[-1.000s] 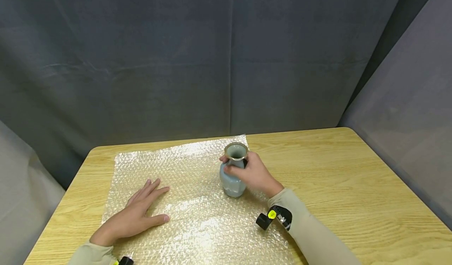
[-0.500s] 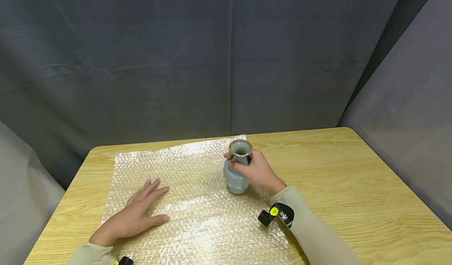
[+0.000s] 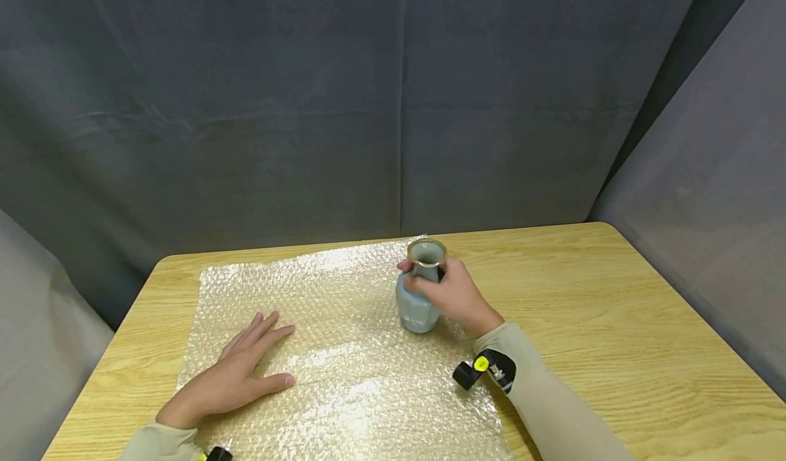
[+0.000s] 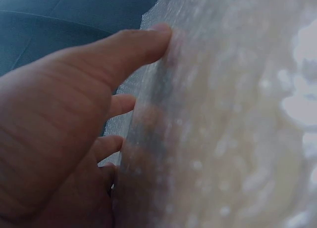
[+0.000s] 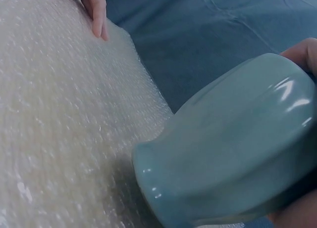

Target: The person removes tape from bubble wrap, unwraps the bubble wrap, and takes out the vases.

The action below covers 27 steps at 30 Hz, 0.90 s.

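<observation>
A pale blue-green vase (image 3: pixel 417 307) with a gold-brown rim stands nearly upright over the right part of a sheet of bubble wrap (image 3: pixel 344 379). My right hand (image 3: pixel 457 294) grips it around the neck, thumb in front and fingers behind. In the right wrist view the base of the vase (image 5: pixel 233 149) is close over the wrap. My left hand (image 3: pixel 230 376) rests on the left side of the bubble wrap, fingers spread. The left wrist view shows that thumb (image 4: pixel 133 47) and its fingers against the wrap's surface.
The bubble wrap lies on a wooden table (image 3: pixel 602 311), its far edge near the table's back edge. Dark grey curtain (image 3: pixel 295 106) hangs behind, and lighter cloth (image 3: pixel 724 195) hangs at the right side. Both wrists carry small black cameras (image 3: pixel 467 376).
My right hand has carried the vase a little to the right and farther back over the bubble wrap. The left hand has stayed where it was.
</observation>
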{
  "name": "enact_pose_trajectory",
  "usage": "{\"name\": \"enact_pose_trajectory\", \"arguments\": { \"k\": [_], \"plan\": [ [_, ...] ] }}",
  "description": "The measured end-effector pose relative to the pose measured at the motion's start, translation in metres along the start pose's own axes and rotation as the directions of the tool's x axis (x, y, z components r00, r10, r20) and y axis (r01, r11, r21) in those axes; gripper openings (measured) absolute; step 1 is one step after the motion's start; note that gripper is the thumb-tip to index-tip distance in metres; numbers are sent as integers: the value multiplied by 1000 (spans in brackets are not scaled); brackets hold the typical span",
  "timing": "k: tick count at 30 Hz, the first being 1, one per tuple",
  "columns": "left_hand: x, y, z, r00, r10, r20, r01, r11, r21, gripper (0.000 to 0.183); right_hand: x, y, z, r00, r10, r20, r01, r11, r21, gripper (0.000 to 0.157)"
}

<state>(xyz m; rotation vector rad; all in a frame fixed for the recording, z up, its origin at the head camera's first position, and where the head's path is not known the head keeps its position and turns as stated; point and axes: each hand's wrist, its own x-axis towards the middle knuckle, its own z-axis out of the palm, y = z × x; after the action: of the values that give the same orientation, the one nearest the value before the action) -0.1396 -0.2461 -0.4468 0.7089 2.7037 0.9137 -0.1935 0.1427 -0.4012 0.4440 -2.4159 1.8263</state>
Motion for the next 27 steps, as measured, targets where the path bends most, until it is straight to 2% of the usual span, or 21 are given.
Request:
{"name": "enact_pose_trajectory", "arguments": {
  "k": [13, 27],
  "plan": [
    [0, -1, 0, 1000, -2, 4, 2, 1000, 0, 78, 2, 1, -5, 999, -47, -22, 46, 999, -10, 23],
    [1, -3, 1, 1000, 6, 1, -6, 1000, 6, 77, 3, 5, -13, 998, -35, -43, 33, 999, -41, 22]
  ]
}}
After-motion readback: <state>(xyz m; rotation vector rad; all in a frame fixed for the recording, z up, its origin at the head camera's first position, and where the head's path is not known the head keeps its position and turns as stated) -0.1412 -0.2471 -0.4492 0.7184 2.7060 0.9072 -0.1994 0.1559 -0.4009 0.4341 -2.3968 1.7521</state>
